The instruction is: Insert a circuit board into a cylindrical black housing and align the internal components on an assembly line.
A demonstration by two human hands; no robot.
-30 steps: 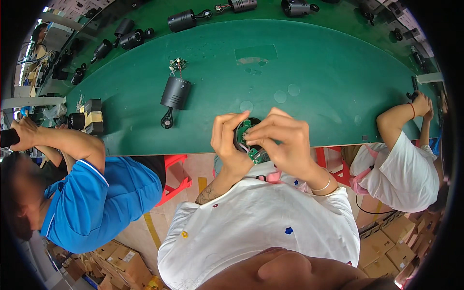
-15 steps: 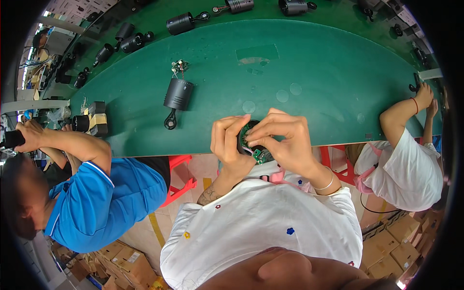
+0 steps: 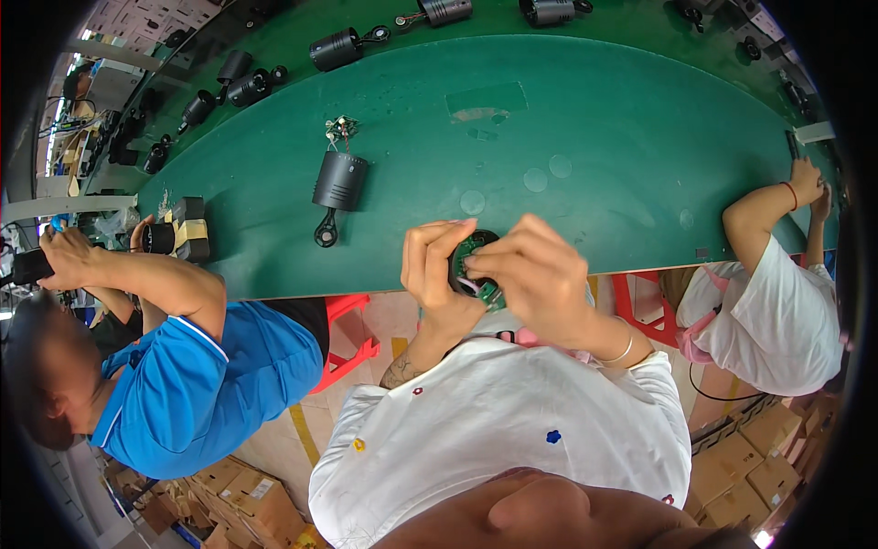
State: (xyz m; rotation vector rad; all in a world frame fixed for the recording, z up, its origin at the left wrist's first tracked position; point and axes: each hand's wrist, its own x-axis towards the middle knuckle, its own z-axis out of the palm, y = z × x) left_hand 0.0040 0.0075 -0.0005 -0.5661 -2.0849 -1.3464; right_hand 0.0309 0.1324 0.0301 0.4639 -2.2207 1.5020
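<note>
Centrally, at the near edge of the matte green table (image 3: 622,137), a black round housing (image 3: 453,263) sits with its opening facing up, a green circuit board (image 3: 471,247) visible inside it. The left hand (image 3: 433,279) grips the housing from its left side, fingers curled along the wall. The right hand (image 3: 541,274) comes in from the other side, fingers bent and fingertips drawn together over the opening, at the board; whether they pinch a small part cannot be told, since the fingers cover the spot. A white wire (image 3: 468,285) shows at the near side of the housing, and a second, smaller green board (image 3: 492,295) sits just beside it, below the right fingers. Farther off and to the left, well apart from both hands, a dark grey ribbed cylinder (image 3: 340,180) lies on the table, its black ring-ended stem (image 3: 326,229) pointing toward the near edge; thin wires run from its far end to a tangled cluster of small parts (image 3: 342,128). Beyond the curved far edge, similar dark cylinders (image 3: 336,49) lie spaced along a darker green strip (image 3: 494,20). At left, a co-worker in a blue shirt (image 3: 210,380) holds a black object (image 3: 32,266); nearby stands a black block with yellowish tape (image 3: 191,229). At right, a co-worker in white (image 3: 777,329) reaches over the table.
</note>
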